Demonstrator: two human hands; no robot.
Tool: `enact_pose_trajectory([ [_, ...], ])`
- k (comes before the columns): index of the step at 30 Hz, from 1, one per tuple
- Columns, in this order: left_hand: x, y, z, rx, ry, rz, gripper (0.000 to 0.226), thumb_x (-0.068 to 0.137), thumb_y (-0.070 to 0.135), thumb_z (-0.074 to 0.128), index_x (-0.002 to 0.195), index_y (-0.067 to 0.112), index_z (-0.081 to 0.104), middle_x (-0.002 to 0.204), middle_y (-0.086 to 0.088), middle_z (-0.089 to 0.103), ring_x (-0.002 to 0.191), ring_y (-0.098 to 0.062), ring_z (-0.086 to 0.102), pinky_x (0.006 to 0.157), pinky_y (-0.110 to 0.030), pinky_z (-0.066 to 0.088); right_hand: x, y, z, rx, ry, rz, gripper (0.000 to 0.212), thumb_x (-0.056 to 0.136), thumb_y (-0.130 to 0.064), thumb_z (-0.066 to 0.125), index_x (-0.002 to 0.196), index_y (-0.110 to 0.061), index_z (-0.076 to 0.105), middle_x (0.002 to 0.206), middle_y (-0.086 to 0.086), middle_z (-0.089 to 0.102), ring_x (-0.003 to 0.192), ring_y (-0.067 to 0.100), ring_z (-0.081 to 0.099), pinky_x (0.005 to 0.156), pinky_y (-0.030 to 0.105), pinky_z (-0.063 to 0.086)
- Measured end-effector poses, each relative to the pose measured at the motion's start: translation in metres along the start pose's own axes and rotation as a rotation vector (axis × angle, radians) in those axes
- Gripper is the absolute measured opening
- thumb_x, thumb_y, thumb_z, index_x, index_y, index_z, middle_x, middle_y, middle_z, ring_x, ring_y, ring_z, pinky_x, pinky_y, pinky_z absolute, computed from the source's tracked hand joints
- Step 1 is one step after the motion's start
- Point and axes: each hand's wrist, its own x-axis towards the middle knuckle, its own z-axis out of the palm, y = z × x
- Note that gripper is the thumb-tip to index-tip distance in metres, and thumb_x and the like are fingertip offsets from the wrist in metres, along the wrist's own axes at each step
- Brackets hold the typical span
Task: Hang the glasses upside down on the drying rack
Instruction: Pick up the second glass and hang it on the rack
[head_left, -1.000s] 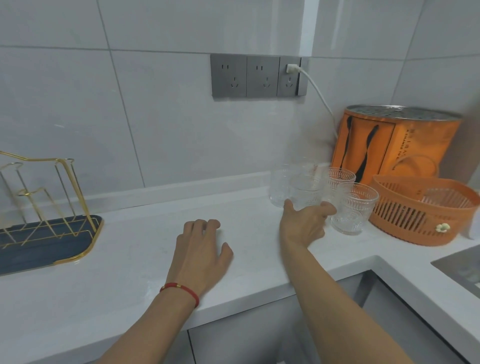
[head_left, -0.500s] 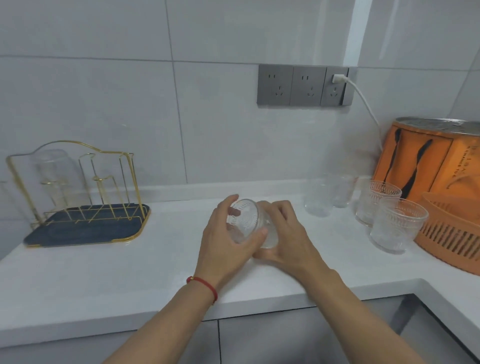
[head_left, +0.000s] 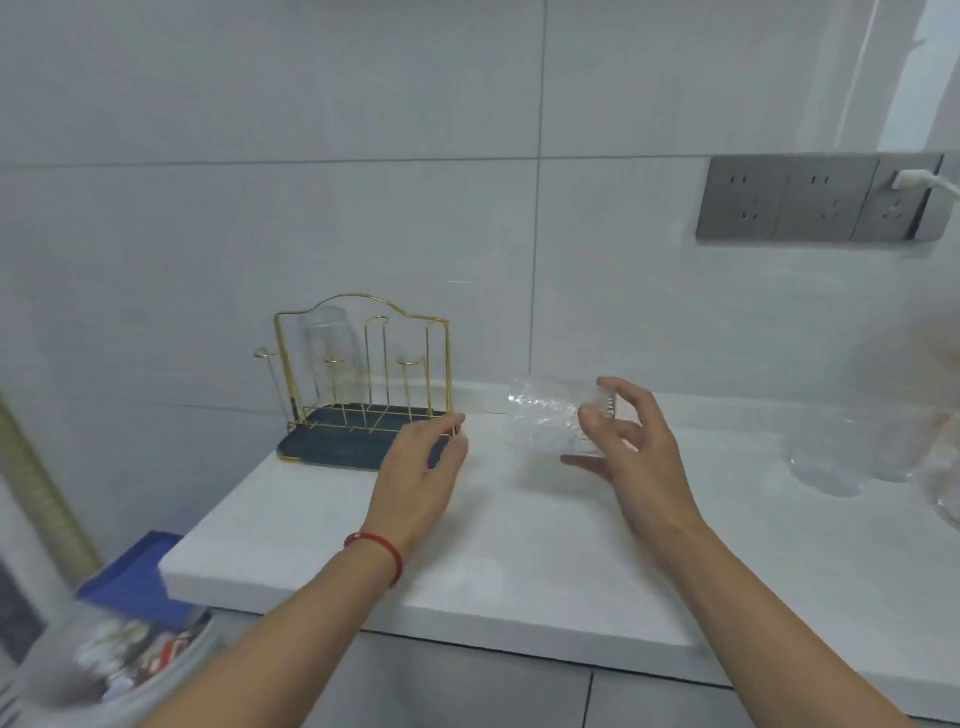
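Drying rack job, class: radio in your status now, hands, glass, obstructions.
Right hand gripping textured glass, tipped sideways above countertop. Left hand open, empty, near gold drying rack. One glass already hung. Path clear.

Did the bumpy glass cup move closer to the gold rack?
Yes. The clear textured glass cup, in the right hand, moved left toward the gold wire drying rack.

Clear textured glass (head_left: 550, 422) at three o'clock of a gold wire metal rack (head_left: 363, 364) on a smooth white countertop (head_left: 519, 545); glossy wall tiles (head_left: 260, 208) behind.
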Motion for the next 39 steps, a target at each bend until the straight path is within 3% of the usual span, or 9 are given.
enact_pose_trajectory([
  [2, 0.001, -0.031, -0.018, 0.474, 0.037, -0.038, 0.043, 0.098, 0.039, 0.050, 0.139, 0.029, 0.056, 0.146, -0.003, 0.048, 0.139, -0.024, 0.038, 0.108, -0.037, 0.038, 0.017, -0.020, 0.021, -0.028, 0.037, -0.070, 0.036, 0.088, -0.050, 0.075, 0.121, -0.051, 0.062, 0.118, 0.012, 0.067, 0.080, 0.016, 0.081, 0.079, 0.026, 0.061],
  [4, -0.002, -0.051, -0.023, 0.612, 0.029, -0.030, 0.045, 0.098, 0.041, 0.047, 0.141, 0.029, 0.054, 0.146, -0.004, 0.047, 0.138, -0.025, 0.036, 0.113, -0.044, 0.034, 0.039, -0.043, 0.045, -0.068, 0.067, -0.145, 0.036, 0.089, -0.049, 0.075, 0.122, -0.052, 0.060, 0.116, 0.003, 0.064, 0.075, 0.004, 0.079, 0.085, 0.036, 0.062],
  [7, -0.004, -0.055, -0.019, 0.635, -0.005, 0.026, 0.051, 0.094, 0.049, 0.037, 0.139, 0.031, 0.053, 0.140, -0.001, 0.050, 0.133, -0.022, 0.039, 0.115, -0.046, 0.032, 0.078, -0.073, 0.085, -0.108, 0.116, -0.237, 0.046, 0.088, -0.046, 0.073, 0.130, -0.048, 0.055, 0.115, -0.005, 0.060, 0.078, -0.002, 0.074, 0.091, 0.042, 0.063],
  [12, -0.003, -0.055, -0.017, 0.665, -0.030, -0.010, 0.052, 0.089, 0.052, 0.031, 0.128, 0.029, 0.056, 0.125, 0.004, 0.049, 0.124, -0.019, 0.043, 0.109, -0.044, 0.034, 0.138, -0.092, 0.144, -0.277, 0.064, -0.213, 0.073, 0.086, -0.048, 0.071, 0.149, -0.032, 0.039, 0.138, 0.006, 0.054, 0.123, 0.033, 0.064, 0.107, 0.051, 0.050],
  [20, -0.001, -0.057, -0.013, 0.698, -0.062, -0.037, 0.048, 0.091, 0.050, 0.034, 0.128, 0.027, 0.054, 0.125, 0.002, 0.049, 0.126, -0.022, 0.041, 0.108, -0.044, 0.036, 0.204, -0.094, 0.199, -0.572, -0.267, -0.211, 0.069, 0.086, -0.039, 0.077, 0.149, -0.025, 0.053, 0.152, 0.004, 0.054, 0.142, 0.024, 0.049, 0.113, 0.043, 0.046],
  [24, -0.002, -0.056, -0.012, 0.710, -0.090, -0.051, 0.051, 0.091, 0.050, 0.033, 0.133, 0.026, 0.051, 0.133, -0.002, 0.048, 0.132, -0.025, 0.038, 0.112, -0.048, 0.034, 0.227, -0.088, 0.217, -0.707, -0.471, -0.178, 0.068, 0.086, -0.035, 0.080, 0.149, -0.024, 0.056, 0.147, 0.012, 0.058, 0.135, 0.030, 0.056, 0.109, 0.046, 0.050],
  [28, -0.001, -0.057, -0.012, 0.719, -0.110, -0.066, 0.053, 0.092, 0.051, 0.032, 0.136, 0.026, 0.048, 0.141, -0.003, 0.044, 0.138, -0.025, 0.033, 0.116, -0.049, 0.029, 0.246, -0.083, 0.228, -0.790, -0.681, -0.112, 0.061, 0.087, -0.024, 0.083, 0.143, -0.028, 0.061, 0.137, 0.012, 0.059, 0.116, 0.030, 0.064, 0.078, 0.031, 0.060],
  [33, -0.001, -0.057, -0.012, 0.730, -0.105, -0.064, 0.053, 0.093, 0.050, 0.033, 0.138, 0.026, 0.047, 0.144, -0.004, 0.042, 0.140, -0.025, 0.031, 0.118, -0.049, 0.027, 0.253, -0.069, 0.233, -0.864, -0.854, -0.051, 0.065, 0.073, -0.025, 0.094, 0.133, -0.033, 0.069, 0.136, 0.001, 0.062, 0.121, 0.033, 0.064, 0.092, 0.041, 0.062],
  [39, -0.001, -0.060, -0.013, 0.717, -0.080, -0.048, 0.052, 0.092, 0.051, 0.033, 0.134, 0.026, 0.050, 0.139, -0.001, 0.045, 0.138, -0.023, 0.033, 0.116, -0.048, 0.029, 0.251, -0.048, 0.228, -0.831, -0.944, -0.035, 0.048, 0.080, -0.024, 0.090, 0.124, -0.031, 0.073, 0.137, -0.006, 0.066, 0.125, 0.021, 0.061, 0.093, 0.033, 0.055],
])
